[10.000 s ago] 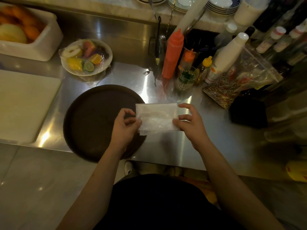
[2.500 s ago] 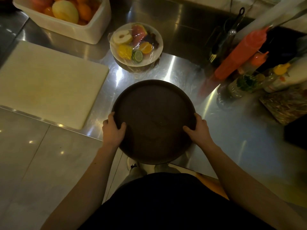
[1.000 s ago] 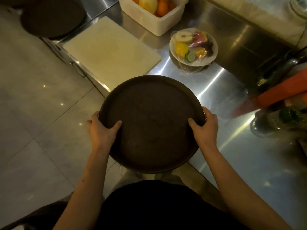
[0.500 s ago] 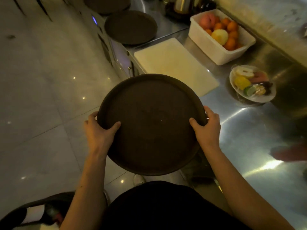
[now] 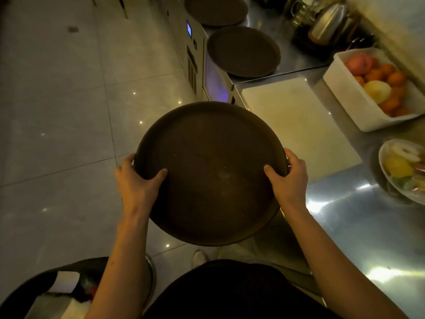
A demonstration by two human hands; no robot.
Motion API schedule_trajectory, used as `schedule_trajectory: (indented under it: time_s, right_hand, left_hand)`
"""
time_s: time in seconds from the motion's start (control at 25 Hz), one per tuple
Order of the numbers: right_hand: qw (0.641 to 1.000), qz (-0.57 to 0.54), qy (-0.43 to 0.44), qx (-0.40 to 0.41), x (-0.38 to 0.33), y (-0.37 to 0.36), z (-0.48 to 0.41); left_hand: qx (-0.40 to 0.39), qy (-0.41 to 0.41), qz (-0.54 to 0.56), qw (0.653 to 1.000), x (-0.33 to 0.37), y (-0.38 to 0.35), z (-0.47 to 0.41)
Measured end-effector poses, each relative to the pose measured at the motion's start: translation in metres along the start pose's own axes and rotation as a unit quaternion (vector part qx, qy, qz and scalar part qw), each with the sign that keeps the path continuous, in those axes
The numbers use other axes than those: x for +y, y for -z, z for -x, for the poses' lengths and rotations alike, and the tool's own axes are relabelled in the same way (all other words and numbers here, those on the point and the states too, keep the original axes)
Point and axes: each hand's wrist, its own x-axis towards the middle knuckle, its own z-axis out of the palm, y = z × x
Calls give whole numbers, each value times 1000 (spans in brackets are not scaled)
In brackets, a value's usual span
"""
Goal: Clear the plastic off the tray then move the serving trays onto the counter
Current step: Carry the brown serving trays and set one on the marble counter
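A person's left hand [image 5: 135, 183] and right hand [image 5: 288, 180] grip opposite rims of a round dark serving tray [image 5: 210, 173], fingers closed around it, held in the air above the floor beside the steel surface [image 5: 358, 226].

The scene is dim and warm-toned, with a yellowish cast. Small pinpoint reflections of overhead lights dot the glossy floor [image 5: 69, 139] left of the round tray [image 5: 209, 173]. To the tray's right, the steel table [image 5: 345, 215] throws back bright streaks of glare. Above the tray, a small panel [image 5: 189, 29] glows blue. The tray's surface is dark, with little detail. The plate of fruit [image 5: 402, 166] at the right edge is smeared with blur, and straight lines bow toward the frame's borders.
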Motion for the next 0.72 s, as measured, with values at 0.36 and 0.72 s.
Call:
schedule_trajectory:
  time_s: [0.36,0.72]
  right_hand:
    - [998,-50,-21,-10,-20,-34,-124]
    - [998,-55,-30,-3,-40,-40,-228]
  left_hand:
    - [28,-12,-47,998,83,-52,-87]
    - [28,-13,-73,997,155,-113,-154]
